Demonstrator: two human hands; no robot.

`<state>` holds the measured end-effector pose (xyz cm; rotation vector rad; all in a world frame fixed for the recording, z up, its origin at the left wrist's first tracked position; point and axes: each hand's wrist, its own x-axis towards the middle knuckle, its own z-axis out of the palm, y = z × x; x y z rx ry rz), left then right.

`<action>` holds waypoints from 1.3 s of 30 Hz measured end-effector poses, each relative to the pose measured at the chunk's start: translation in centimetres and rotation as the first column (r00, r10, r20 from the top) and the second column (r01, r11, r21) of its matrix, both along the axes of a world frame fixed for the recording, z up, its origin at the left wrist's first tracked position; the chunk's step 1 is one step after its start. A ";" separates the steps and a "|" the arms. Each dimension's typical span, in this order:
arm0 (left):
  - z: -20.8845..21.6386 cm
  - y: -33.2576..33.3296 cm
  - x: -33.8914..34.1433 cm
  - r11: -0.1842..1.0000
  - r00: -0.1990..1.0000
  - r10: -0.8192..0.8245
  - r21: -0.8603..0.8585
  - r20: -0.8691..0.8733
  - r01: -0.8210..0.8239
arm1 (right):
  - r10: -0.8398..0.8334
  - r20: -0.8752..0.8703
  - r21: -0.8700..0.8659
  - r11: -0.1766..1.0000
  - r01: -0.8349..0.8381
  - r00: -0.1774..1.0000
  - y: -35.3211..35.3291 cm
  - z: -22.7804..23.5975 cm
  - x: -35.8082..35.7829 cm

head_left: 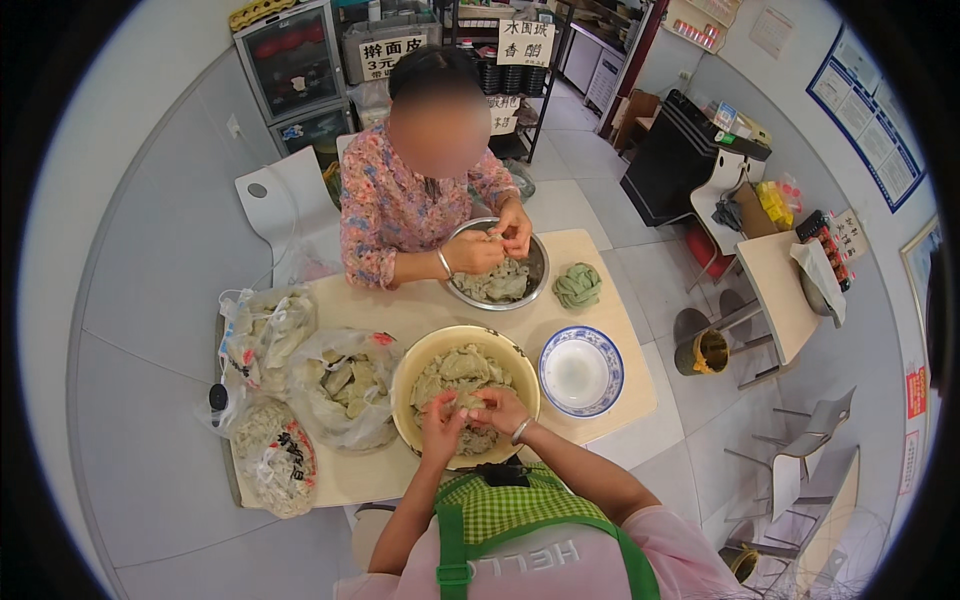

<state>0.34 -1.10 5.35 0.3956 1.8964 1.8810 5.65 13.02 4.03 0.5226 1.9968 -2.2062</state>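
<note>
On the table stands a yellow enamel basin (402, 400) with a dark, worn rim. It holds limp, pale grey-green, leaf-like pieces (455, 368). Over its near side, my left hand (440, 428) and my right hand (500, 413) come close together. The fingertips of both pinch a small grey-green piece, partly hidden by the fingers. To the right of the basin sits a white bowl (580, 372) with a blue patterned rim and pale liquid inside.
Across the table a person (415, 205) works with both hands over a steel bowl (541, 285) of similar pieces. A green cloth-like bundle (577, 286) lies beside it. Several filled plastic bags (345, 385) crowd the table's left side. Chairs and another table (775, 290) stand at right.
</note>
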 end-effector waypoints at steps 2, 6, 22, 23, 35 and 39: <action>-0.3 -0.4 0.2 0.997 0.990 -0.071 0.019 0.122 0.069 | -0.002 -0.042 0.224 0.975 0.011 0.999 -0.4 0.2 0.0; -1.4 -0.3 0.3 1.000 0.985 0.004 -0.015 0.170 -0.001 | 0.069 -0.136 0.716 0.696 0.050 0.988 -1.7 0.0 0.1; 1.0 0.5 1.0 1.000 0.929 -0.005 -0.027 0.370 0.016 | -0.056 0.074 0.787 0.616 -0.024 0.996 -1.0 -0.6 -0.2; 0.9 0.6 1.3 0.999 0.900 -0.028 0.054 0.435 0.005 | -0.091 0.090 0.791 0.611 -0.016 0.992 -0.9 -1.0 -0.2; 0.5 0.1 0.3 0.995 0.999 -0.053 -0.088 -0.007 0.052 | 0.150 0.002 0.603 0.789 -0.121 0.989 -1.2 0.9 -0.5; -0.9 0.0 0.4 0.975 0.997 -0.074 -0.210 -0.019 0.068 | 0.226 0.015 0.575 0.795 -0.193 0.974 -1.7 2.8 -0.5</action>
